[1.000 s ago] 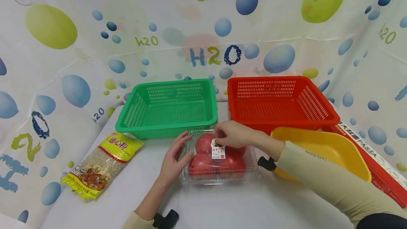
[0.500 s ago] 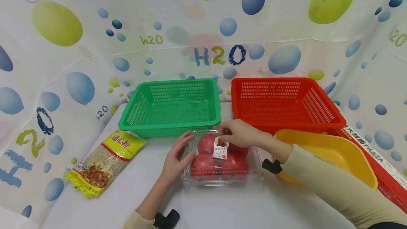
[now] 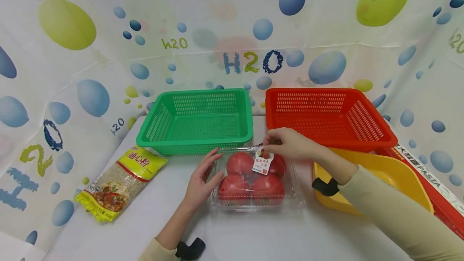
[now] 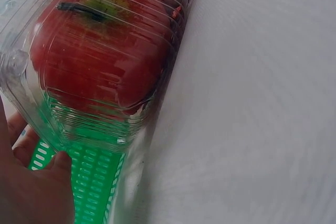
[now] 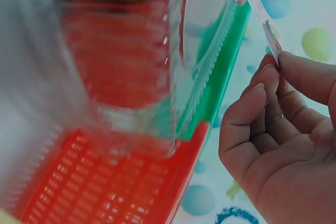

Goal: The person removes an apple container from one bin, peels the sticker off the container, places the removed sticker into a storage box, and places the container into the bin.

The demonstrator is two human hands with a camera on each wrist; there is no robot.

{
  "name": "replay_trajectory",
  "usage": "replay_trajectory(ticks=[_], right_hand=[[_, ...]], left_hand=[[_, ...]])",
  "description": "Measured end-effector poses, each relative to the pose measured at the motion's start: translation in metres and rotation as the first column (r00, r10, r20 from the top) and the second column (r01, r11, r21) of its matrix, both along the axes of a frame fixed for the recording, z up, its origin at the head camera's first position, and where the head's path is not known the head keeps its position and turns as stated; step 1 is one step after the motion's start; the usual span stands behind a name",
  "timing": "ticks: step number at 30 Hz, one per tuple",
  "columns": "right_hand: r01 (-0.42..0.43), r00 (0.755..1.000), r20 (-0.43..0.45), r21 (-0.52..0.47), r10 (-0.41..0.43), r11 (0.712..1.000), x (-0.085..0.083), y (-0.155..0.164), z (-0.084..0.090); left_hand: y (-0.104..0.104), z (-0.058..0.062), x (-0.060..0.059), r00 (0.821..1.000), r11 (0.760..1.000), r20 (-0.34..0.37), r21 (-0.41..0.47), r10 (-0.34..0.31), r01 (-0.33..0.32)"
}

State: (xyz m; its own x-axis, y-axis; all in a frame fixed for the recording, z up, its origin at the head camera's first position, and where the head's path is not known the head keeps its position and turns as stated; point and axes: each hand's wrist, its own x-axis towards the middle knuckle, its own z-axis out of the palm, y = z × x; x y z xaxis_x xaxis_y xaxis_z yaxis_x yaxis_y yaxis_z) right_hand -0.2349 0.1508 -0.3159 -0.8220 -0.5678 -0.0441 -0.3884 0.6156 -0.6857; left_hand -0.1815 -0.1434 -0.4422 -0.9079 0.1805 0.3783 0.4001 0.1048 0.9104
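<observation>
A clear plastic clamshell box of several red apples sits on the white table. My right hand pinches the upper edge of a white label with a red fruit picture between thumb and forefinger, above the box's right half. In the right wrist view the label stands off the lid, edge-on to the camera. My left hand rests against the box's left side, fingers lightly bent. The left wrist view has its thumb at the box corner, with an apple stem seen through the plastic.
Behind the box are a green basket and a red basket. A yellow tray stands at right, beside a long red pasta box. A yellow-ended bag of pasta lies at left.
My right hand has moved right and slightly up, taking the label with it from the middle of the lid. The left hand stays at the box's left side. The view has shifted slightly.
</observation>
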Motion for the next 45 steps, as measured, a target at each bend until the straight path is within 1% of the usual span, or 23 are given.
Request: replay_trajectory(ticks=[5,12,20,27,36,42,45], right_hand=[[0.036,0.999,-0.005,0.005,-0.036,0.999,0.002,0.017,0.001],[0.063,0.998,0.002,-0.002,-0.063,0.998,0.006,0.047,0.003],[0.133,0.991,0.024,0.009,-0.133,0.991,0.010,0.084,0.002],[0.132,0.991,0.022,0.017,-0.133,0.991,0.014,0.112,-0.001],[0.137,0.990,0.036,0.041,-0.138,0.990,0.020,0.144,-0.009],[0.130,0.989,0.061,0.085,-0.136,0.988,0.024,0.159,-0.013],[0.118,0.988,0.087,0.090,-0.126,0.989,0.025,0.166,-0.017]], left_hand=[[0.000,0.000,0.000,1.000,1.000,0.001,-0.005,-0.001,0.001],[0.000,0.000,-0.001,1.000,1.000,0.005,-0.009,0.003,-0.003],[0.001,0.000,0.000,1.000,1.000,0.010,-0.003,-0.002,0.002],[0.000,-0.001,0.000,1.000,1.000,0.016,-0.007,-0.002,0.002],[0.001,0.001,-0.001,1.000,1.000,0.014,-0.007,-0.009,0.010],[0.001,0.002,0.000,1.000,1.000,0.014,-0.005,-0.008,0.008],[0.001,0.001,0.000,1.000,1.000,0.017,-0.004,-0.004,0.004]])
